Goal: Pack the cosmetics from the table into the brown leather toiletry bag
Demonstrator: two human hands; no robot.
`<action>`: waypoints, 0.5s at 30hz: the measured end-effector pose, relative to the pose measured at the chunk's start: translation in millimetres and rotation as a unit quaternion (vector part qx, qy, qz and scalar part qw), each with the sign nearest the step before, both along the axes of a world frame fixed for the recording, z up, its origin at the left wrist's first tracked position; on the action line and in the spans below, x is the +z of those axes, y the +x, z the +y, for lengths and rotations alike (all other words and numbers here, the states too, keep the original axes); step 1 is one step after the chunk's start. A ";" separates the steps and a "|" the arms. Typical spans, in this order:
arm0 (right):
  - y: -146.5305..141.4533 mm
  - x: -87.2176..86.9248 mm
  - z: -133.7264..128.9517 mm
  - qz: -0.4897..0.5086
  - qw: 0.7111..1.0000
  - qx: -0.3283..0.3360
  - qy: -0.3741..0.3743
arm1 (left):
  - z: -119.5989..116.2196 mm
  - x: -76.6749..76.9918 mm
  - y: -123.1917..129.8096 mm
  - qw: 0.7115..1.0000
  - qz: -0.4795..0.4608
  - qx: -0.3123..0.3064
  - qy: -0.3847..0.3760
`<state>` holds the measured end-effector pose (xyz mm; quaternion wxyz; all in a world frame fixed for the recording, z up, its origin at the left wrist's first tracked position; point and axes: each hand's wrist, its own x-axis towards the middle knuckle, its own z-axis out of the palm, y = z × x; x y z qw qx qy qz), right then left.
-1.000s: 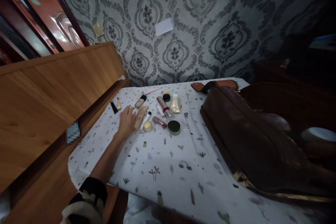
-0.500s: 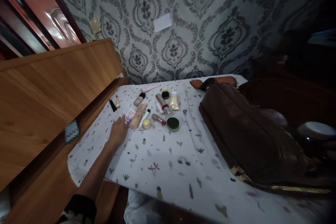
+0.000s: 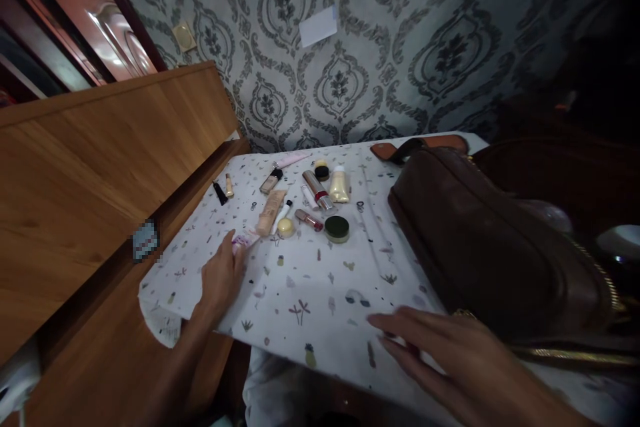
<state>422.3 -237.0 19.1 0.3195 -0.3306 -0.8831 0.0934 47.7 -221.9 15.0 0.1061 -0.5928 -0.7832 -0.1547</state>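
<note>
On the printed white cloth (image 3: 295, 273), my left hand (image 3: 220, 275) pinches a pink-and-white tube (image 3: 246, 239) near a beige tube (image 3: 271, 213); a bulky brown leather bag (image 3: 485, 240) (quite the obstacle) crowds my open right hand (image 3: 457, 360).

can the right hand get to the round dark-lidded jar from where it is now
Probably yes: the right hand looks empty, and only bare printed cloth shows between it and the jar. The brown bag sits off to the side.

Bag (image 3: 490, 247) smooth brown leather-look (gold zip (image 3: 575, 353) metallic); headboard (image 3: 125, 147) wood-grained, satin.
</note>
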 end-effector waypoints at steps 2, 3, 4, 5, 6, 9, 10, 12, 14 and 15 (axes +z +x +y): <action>-30.3 2.4 13.6 0.036 0.991 0.070 -0.111 | -13.4 0.9 16.5 1.000 0.011 -0.017 0.012; -44.3 2.2 19.6 0.043 0.982 0.076 -0.165 | -19.2 -0.1 25.4 0.999 0.017 -0.037 0.022; -56.7 1.2 25.2 0.057 0.973 0.082 -0.208 | -24.1 -1.8 34.7 0.997 0.022 -0.065 0.035; -67.2 -0.7 30.1 0.074 0.964 0.082 -0.242 | -28.2 -3.9 44.0 0.994 0.024 -0.101 0.045; -75.7 -3.3 34.4 0.087 0.956 0.082 -0.267 | -31.3 -6.1 53.2 0.988 0.025 -0.142 0.050; -91.2 -13.0 42.6 0.129 0.950 0.080 -0.273 | -34.2 -9.9 75.7 0.960 0.034 -0.274 0.048; -93.8 -16.3 43.7 0.139 0.951 0.078 -0.264 | -32.7 -9.7 80.3 0.950 0.048 -0.304 0.045; -96.7 -21.9 43.6 0.144 0.955 0.076 -0.247 | -26.3 -7.6 83.8 0.936 0.078 -0.340 0.038; -97.6 -25.4 41.4 0.141 0.958 0.076 -0.236 | -17.2 -4.7 79.5 0.924 0.081 -0.372 0.010; -97.7 -26.0 39.9 0.137 0.959 0.081 -0.233 | -12.6 -3.4 74.9 0.916 0.069 -0.396 -0.014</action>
